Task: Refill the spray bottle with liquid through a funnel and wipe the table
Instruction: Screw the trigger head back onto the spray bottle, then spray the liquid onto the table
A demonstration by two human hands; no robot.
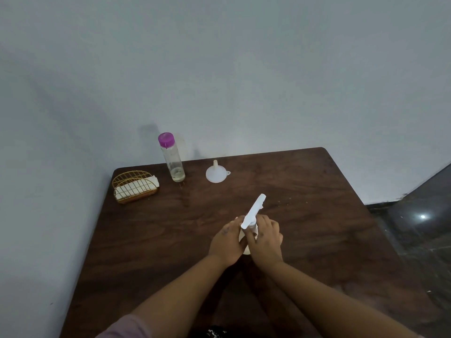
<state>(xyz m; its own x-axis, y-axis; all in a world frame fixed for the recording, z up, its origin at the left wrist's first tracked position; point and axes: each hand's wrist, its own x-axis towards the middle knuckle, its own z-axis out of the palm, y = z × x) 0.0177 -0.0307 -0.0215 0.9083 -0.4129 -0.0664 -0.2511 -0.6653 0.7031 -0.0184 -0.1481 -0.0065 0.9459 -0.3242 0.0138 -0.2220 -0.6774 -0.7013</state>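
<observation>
While both hands are wrapped round it, the spray bottle [252,217] stands near the middle of the bench [317,215], a bit toward the near side. Its white spray top points up and away, toward 1 o'clock. Most of the bottle's body is hidden by the hands, so only a pale bit shows low down between them.

The left hand [225,242] holds the bottle from the 9 o'clock side, with its fingers curled round the body. The right hand [264,237] grips it from the 3 o'clock side, with fingers curled high up by the neck, just under the spray top. The two hands touch each other. Both bare arms reach in from the 6 o'clock edge.

At 12 o'clock from the bottle, well apart from it, a white funnel [214,173] sits wide end down with its thin tube pointing up. Just to the 9 o'clock side of the funnel stands a tall clear bottle [173,164] with a purple cap [166,139]. It has a little clear liquid at the bottom.

Farther out at 10 o'clock, near the bench corner, is a gold wire holder [133,189] with white napkins [136,187] in it.

The bench is dark brown wood. It sits by a pale wall [219,69], and a dark shiny floor [419,220] shows at 3 o'clock.
</observation>
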